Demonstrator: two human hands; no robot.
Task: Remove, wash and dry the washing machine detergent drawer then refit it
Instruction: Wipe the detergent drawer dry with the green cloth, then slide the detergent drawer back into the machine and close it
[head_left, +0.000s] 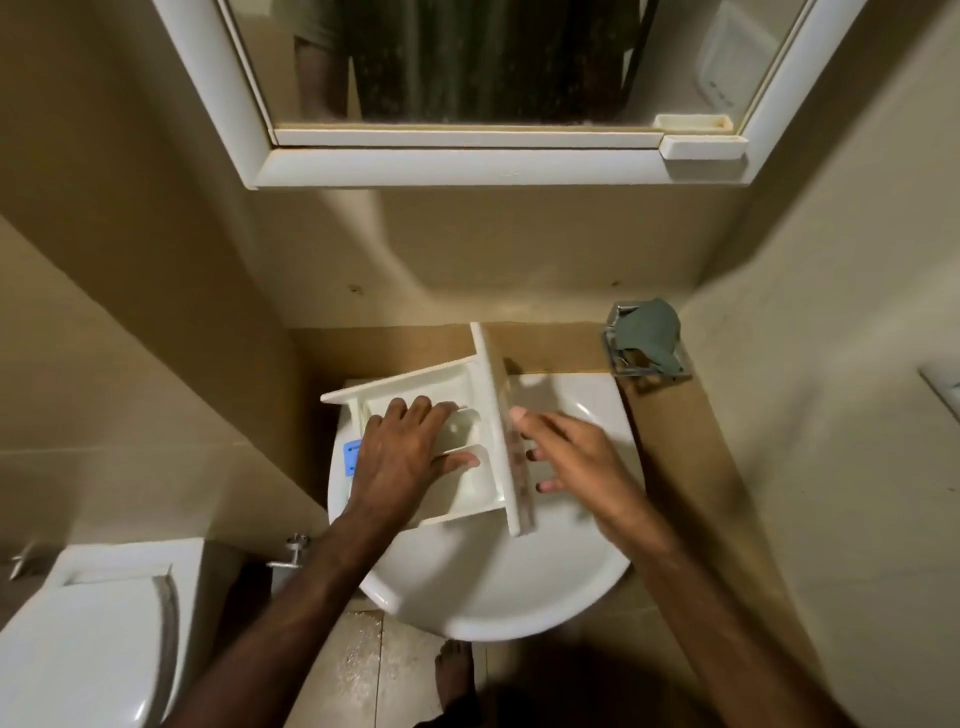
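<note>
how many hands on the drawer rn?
1. The left hand lies on the detergent drawer, fingers spread across its compartments. The right hand is open beside the front panel; contact can't be told. The drawer sits over the sink.

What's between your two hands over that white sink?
Head view: the white plastic detergent drawer's upright front panel stands between left hand and right hand.

1 head-worn wide-angle camera looks steeply down from directly above the round white ceramic basin (498, 597), close over it, facing the beige wall behind the basin. Above the basin, the white-framed mirror (467, 156) fills the view's upper edge.
</note>
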